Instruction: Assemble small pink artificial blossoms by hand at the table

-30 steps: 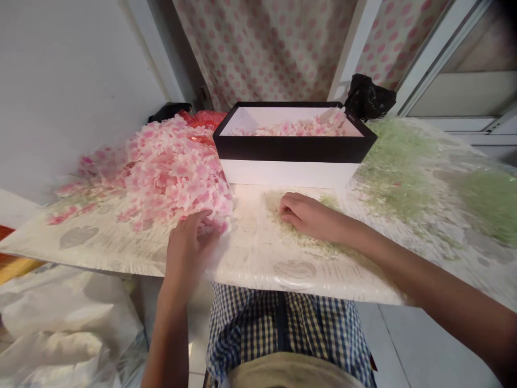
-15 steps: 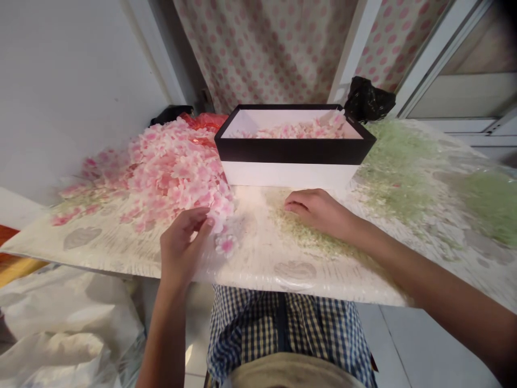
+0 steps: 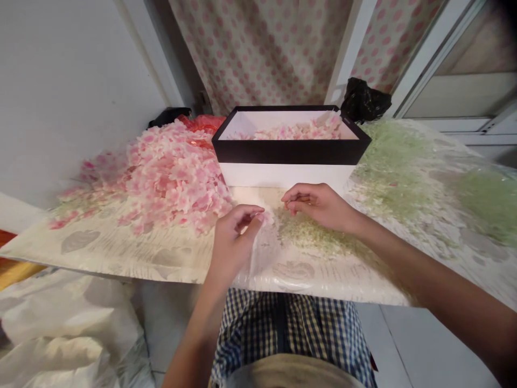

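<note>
Between its thumb and forefinger my left hand (image 3: 238, 229) pinches a pale pink artificial flower (image 3: 267, 216), partly covered by the fingertips. My right hand (image 3: 317, 205) hovers just to the right, fingers curled and pressed together; whatever they may hold is too small to make out. Beneath that hand lies a small heap of tiny pale green pieces (image 3: 311, 237). A large pile of pink and white artificial flowers (image 3: 173, 178) rises on the left of the table. Behind my hands stands a white box with a black rim (image 3: 288, 152), with more pink flowers (image 3: 302, 131) inside.
Loose green pieces (image 3: 396, 167) spread over the table's right side, with a clear bag of green pieces (image 3: 488, 202) farther right. A black plastic bag (image 3: 365, 101) sits behind the box. Red netting (image 3: 204, 125) lies behind the flower pile. White sacks (image 3: 72, 318) rest on the floor.
My left hand has moved right, away from the flower pile, with a flower in its pinch. My right hand has lifted slightly from the green heap, its fingers still curled.
</note>
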The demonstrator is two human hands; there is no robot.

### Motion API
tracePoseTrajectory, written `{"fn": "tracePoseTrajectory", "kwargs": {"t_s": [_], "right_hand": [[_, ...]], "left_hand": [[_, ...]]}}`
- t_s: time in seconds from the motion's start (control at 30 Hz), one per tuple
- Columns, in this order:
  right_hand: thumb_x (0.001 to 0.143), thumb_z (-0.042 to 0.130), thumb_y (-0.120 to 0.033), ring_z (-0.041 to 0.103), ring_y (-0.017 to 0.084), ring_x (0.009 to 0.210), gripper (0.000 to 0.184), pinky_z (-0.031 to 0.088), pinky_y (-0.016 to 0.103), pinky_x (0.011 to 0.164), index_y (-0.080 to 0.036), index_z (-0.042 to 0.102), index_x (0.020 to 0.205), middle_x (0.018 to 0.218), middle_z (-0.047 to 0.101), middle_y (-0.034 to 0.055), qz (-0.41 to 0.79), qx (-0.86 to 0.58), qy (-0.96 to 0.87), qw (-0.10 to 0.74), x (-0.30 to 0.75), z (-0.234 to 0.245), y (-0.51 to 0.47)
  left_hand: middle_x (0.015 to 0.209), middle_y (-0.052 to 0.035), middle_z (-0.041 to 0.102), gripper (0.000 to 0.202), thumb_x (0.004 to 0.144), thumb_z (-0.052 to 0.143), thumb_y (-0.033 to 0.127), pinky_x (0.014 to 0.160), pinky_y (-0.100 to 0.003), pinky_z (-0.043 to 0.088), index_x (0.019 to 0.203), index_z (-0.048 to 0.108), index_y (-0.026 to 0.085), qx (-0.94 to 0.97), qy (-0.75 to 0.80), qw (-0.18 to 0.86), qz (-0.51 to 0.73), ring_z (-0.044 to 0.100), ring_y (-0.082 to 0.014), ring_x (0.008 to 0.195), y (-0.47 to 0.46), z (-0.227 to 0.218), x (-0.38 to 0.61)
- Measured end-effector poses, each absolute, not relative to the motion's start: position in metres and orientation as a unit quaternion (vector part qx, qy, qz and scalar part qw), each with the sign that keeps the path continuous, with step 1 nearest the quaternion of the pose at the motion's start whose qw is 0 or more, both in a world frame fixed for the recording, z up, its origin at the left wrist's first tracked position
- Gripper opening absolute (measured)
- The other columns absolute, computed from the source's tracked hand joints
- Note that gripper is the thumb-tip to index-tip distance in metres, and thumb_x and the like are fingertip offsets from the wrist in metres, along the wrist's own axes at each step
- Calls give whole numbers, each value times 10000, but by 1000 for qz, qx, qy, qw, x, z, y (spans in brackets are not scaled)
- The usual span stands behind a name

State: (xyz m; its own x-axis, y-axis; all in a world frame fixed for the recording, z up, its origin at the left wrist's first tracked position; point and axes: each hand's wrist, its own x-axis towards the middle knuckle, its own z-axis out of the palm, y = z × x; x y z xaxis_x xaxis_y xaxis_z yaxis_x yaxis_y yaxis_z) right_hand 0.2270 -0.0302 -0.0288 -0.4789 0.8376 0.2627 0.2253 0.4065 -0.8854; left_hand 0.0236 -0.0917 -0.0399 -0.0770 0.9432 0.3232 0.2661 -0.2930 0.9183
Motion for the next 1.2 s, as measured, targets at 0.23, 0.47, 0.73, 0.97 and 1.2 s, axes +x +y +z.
{"fn": "tracePoseTrajectory", "kwargs": {"t_s": [0.23, 0.47, 0.73, 0.97, 1.2], "right_hand": [[817, 631, -259, 660, 174, 811, 82, 517, 356, 788, -185, 661, 833, 885, 696, 51, 397, -342, -764, 375, 228, -30, -28], [834, 637, -252, 621, 179, 808, 82, 474, 349, 770, -198, 694, 812, 850, 672, 42, 372, -346, -775, 375, 224, -23, -35], [763, 689, -145, 629, 162, 894, 91, 477, 340, 846, -179, 664, 683, 949, 630, 45, 412, -268, -779, 388, 211, -26, -51], [740, 682, -119, 646, 151, 794, 140, 501, 316, 768, -178, 628, 625, 847, 674, 36, 432, -278, -758, 401, 208, -28, -54], [726, 678, -135, 619, 143, 757, 181, 478, 289, 711, -177, 573, 584, 795, 665, 17, 447, -313, -738, 397, 208, -24, -56]], "left_hand": [[811, -15, 687, 170, 855, 636, 352, 681, -251, 535, 909, 622, 192, 565, 504, 340, 558, 659, -147, 724, -95, -52, 35], [851, -13, 706, 191, 877, 621, 353, 680, -240, 540, 984, 543, 214, 582, 519, 328, 533, 691, -166, 799, -97, -52, 34], [965, -45, 725, 150, 900, 591, 353, 594, -198, 538, 956, 585, 214, 626, 484, 357, 496, 699, -204, 947, -102, -47, 37], [906, -23, 715, 101, 905, 577, 298, 511, -152, 482, 969, 584, 220, 644, 474, 364, 478, 701, -173, 864, -103, -45, 37], [880, -17, 694, 70, 908, 559, 285, 477, -142, 452, 940, 574, 225, 660, 468, 349, 472, 694, -162, 837, -105, -43, 38]]}}
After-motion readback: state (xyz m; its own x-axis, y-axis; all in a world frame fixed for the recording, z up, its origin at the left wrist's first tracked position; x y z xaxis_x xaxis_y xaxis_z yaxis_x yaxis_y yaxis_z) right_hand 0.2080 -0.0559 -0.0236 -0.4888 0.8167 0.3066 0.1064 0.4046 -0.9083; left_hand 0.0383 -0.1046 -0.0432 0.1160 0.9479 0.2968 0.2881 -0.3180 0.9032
